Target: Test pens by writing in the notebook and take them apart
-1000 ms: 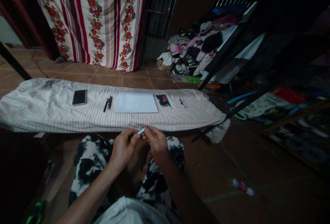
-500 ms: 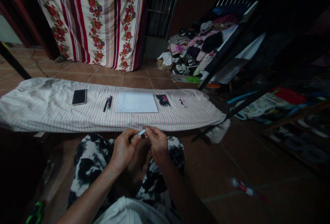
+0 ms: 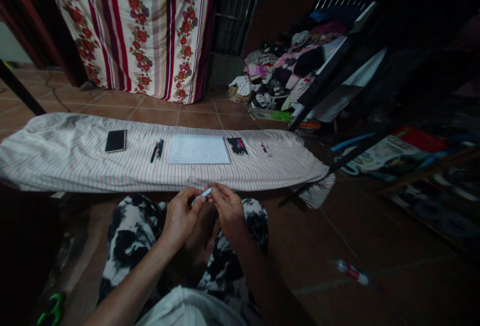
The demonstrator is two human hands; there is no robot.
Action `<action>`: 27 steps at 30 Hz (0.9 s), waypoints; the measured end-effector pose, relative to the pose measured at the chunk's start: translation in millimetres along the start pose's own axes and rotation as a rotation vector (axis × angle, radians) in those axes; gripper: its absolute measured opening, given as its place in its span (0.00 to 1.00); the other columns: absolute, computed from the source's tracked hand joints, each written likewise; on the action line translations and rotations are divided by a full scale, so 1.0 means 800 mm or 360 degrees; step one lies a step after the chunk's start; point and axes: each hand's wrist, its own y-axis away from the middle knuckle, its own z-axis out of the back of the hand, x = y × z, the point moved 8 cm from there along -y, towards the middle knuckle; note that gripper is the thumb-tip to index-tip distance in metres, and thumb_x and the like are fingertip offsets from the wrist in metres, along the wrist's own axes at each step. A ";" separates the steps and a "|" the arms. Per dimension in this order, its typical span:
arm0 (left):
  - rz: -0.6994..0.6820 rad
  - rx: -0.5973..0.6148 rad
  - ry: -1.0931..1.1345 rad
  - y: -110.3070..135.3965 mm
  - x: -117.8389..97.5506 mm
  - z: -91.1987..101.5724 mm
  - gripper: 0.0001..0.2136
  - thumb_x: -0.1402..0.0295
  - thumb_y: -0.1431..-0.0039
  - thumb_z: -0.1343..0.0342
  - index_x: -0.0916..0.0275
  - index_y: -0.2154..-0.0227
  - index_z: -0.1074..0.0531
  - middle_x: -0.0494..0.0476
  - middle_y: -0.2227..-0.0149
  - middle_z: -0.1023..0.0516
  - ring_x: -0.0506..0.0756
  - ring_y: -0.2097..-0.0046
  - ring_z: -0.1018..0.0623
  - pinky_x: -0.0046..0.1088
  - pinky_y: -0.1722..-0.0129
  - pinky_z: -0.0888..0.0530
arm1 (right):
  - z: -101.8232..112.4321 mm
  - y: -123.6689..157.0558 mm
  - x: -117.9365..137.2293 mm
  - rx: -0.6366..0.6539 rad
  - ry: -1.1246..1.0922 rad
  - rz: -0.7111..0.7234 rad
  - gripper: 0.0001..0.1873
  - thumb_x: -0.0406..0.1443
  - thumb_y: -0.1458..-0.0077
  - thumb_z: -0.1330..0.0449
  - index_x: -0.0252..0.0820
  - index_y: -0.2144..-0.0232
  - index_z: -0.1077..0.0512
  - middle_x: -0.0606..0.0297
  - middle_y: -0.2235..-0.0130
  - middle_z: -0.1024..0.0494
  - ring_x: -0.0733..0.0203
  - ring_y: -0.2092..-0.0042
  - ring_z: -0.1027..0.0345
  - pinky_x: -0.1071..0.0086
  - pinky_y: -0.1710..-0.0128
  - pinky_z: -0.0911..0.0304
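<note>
L hand (image 3: 180, 218) & R hand (image 3: 229, 211) both grip a pale-blue pen (image 3: 203, 195), held at a slant betw. them above the lap. L fingers (image 3: 189, 202) curl round its lower end; R fingertips (image 3: 214, 192) pinch its upper end. Neither hand is released or balled in a fist, just a fine two-hand hold. Pen's tip detail too small to tell. Pen is just off the near edge of a striped ironing board (image 3: 75, 168), not touching it. B&w tie-dye trousers (image 3: 125, 248) lie right under the hands.

On board, L to R: black smartphone (image 3: 115, 141) lying flat, two pens (image 3: 157, 149) side by side, spiral notepad (image 3: 198, 149), bunch of dark markers (image 3: 237, 145) lying together, then a couple of pink-and-white pens (image 3: 265, 149) nr the narrow end. Beyond board: brown floor tiles (image 3: 197, 118), floral striped curtain (image 3: 138, 31), metal grille (image 3: 236, 11), heap of clothes (image 3: 285, 66). Lower L corner: green scissor handles (image 3: 52, 310). On floor to R: small white-and-red tube (image 3: 350, 272), well apart from hands.
</note>
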 end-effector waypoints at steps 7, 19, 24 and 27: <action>0.0031 0.0271 0.0285 -0.004 0.003 -0.019 0.15 0.62 0.45 0.49 0.64 0.58 0.27 0.59 0.58 0.22 0.57 0.58 0.24 0.32 0.57 0.30 | 0.009 -0.002 -0.002 -0.0100 -0.0082 -0.0034 0.14 0.41 0.63 0.32 0.38 0.73 0.24 0.67 0.74 0.25 0.69 0.72 0.36 0.76 0.74 0.44; 0.0579 0.0522 0.1195 0.022 0.016 -0.014 0.25 0.55 0.50 0.43 0.69 0.56 0.30 0.64 0.64 0.21 0.56 0.67 0.22 0.28 0.70 0.29 | 0.053 -0.028 -0.016 -0.0370 -0.0589 -0.0304 0.08 0.33 0.62 0.31 0.37 0.76 0.26 0.69 0.75 0.26 0.74 0.75 0.35 0.83 0.80 0.41; 0.0508 0.0578 0.1324 0.030 0.007 -0.021 0.22 0.62 0.52 0.39 0.68 0.55 0.30 0.64 0.64 0.21 0.54 0.66 0.23 0.28 0.67 0.29 | 0.053 -0.029 -0.027 -0.0388 -0.0636 -0.0415 0.05 0.32 0.59 0.33 0.37 0.76 0.26 0.68 0.75 0.26 0.74 0.76 0.35 0.84 0.83 0.44; 0.0489 0.0558 0.1347 0.033 0.004 -0.022 0.22 0.63 0.52 0.38 0.67 0.55 0.29 0.62 0.64 0.21 0.54 0.65 0.23 0.28 0.67 0.29 | 0.048 -0.029 -0.027 -0.0338 -0.0637 -0.0428 0.05 0.32 0.58 0.34 0.37 0.76 0.27 0.66 0.74 0.25 0.75 0.77 0.38 0.85 0.87 0.51</action>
